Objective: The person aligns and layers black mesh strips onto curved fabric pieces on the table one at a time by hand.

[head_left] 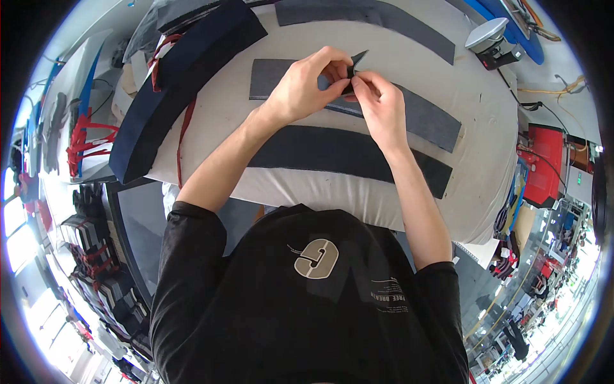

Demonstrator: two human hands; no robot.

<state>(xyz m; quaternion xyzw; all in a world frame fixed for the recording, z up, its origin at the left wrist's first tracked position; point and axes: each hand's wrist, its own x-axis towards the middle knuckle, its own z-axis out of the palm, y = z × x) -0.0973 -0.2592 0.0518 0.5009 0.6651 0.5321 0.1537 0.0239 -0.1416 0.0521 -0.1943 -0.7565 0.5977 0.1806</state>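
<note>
Left hand point(299, 88) and right hand point(384, 116) pinched a small dark piece point(360, 58) over the middle grey strip point(427, 116), apparently for fine control; a black strip point(320, 149) lay along the front edge of the bench point(486, 134).

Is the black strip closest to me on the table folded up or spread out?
Spread out: the black strip lies flat and lengthwise along the near side of the table.
</note>
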